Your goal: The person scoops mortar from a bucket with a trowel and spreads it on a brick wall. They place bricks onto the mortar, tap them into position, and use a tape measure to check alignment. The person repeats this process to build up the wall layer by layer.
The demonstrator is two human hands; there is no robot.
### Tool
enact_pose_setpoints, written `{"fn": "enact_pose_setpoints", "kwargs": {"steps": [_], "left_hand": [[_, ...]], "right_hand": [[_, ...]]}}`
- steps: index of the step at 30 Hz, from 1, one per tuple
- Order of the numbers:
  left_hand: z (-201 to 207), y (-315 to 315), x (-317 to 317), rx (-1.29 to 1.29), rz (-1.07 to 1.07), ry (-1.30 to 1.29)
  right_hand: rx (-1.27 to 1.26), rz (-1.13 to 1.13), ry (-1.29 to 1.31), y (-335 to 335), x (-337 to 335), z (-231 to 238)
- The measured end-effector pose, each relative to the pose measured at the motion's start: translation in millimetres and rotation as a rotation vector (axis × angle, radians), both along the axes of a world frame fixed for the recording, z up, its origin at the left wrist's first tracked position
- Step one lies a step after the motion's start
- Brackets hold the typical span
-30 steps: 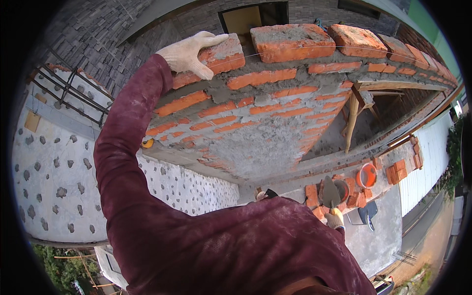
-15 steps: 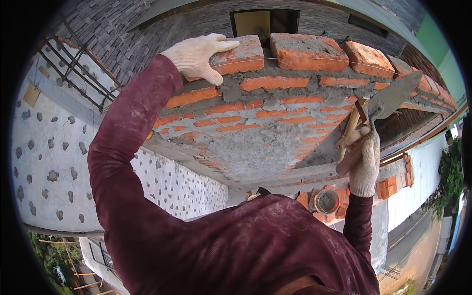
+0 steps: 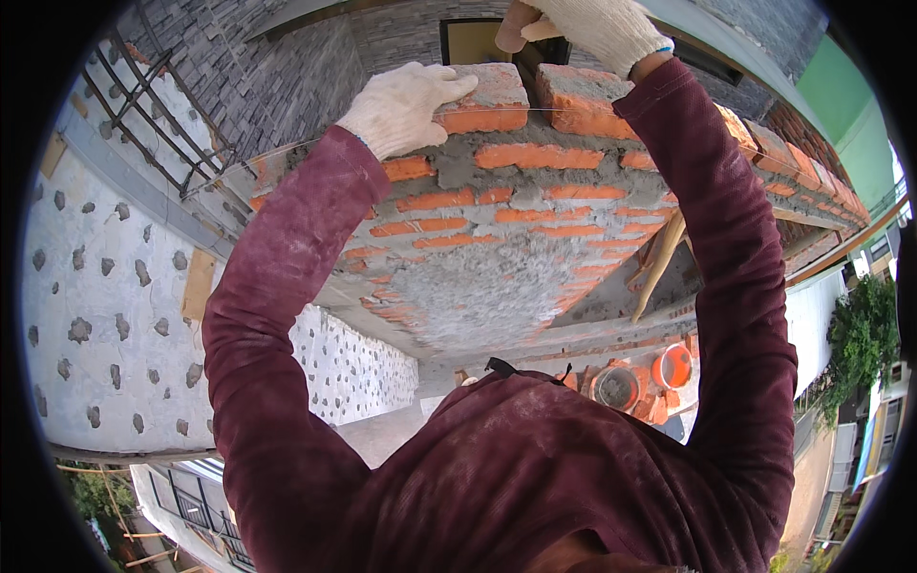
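Observation:
My left hand (image 3: 403,107), in a pale knitted glove, grips the left end of a red brick (image 3: 489,116) on the wall's top course. Its fingers lie over the top and the thumb is at the front face. My right hand (image 3: 600,31), gloved too, is raised beyond the wall's top at the upper edge of the view. Its fingers are curled and partly cut off; what they hold is hidden. A second brick (image 3: 585,113) sits to the right, across a gap. Grey mortar (image 3: 458,170) lies under the bricks, and a thin string runs along their front.
The brick wall (image 3: 540,158) drops away below me. Steel rods (image 3: 153,105) stick out at the left beside a white, spotted wall (image 3: 105,286). A wooden prop (image 3: 661,263) leans at the right. Far below are a bucket (image 3: 616,387) of grey mix and an orange bucket (image 3: 672,366).
My right hand has swung from the lower right up and over the wall, and the trowel it held has gone out of sight. My left hand stays on the brick.

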State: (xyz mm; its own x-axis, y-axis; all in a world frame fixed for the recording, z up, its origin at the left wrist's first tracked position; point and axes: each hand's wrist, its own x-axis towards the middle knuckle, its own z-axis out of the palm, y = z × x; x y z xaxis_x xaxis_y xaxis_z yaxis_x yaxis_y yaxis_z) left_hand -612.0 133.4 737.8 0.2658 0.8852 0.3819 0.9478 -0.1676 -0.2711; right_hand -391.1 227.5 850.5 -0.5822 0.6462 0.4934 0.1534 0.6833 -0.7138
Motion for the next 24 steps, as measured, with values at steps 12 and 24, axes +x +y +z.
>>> {"fn": "enact_pose_setpoints", "kwargs": {"steps": [12, 24], "left_hand": [[16.6, -44.2, -52.2, -0.129, 0.041, -0.214], [-5.3, -43.0, -56.0, 0.017, 0.016, -0.153]], "right_hand": [[-0.206, 0.163, 0.033, 18.0, -10.1, 8.5], [-0.292, 0.179, -0.148, 26.8, -32.3, -14.1]]}}
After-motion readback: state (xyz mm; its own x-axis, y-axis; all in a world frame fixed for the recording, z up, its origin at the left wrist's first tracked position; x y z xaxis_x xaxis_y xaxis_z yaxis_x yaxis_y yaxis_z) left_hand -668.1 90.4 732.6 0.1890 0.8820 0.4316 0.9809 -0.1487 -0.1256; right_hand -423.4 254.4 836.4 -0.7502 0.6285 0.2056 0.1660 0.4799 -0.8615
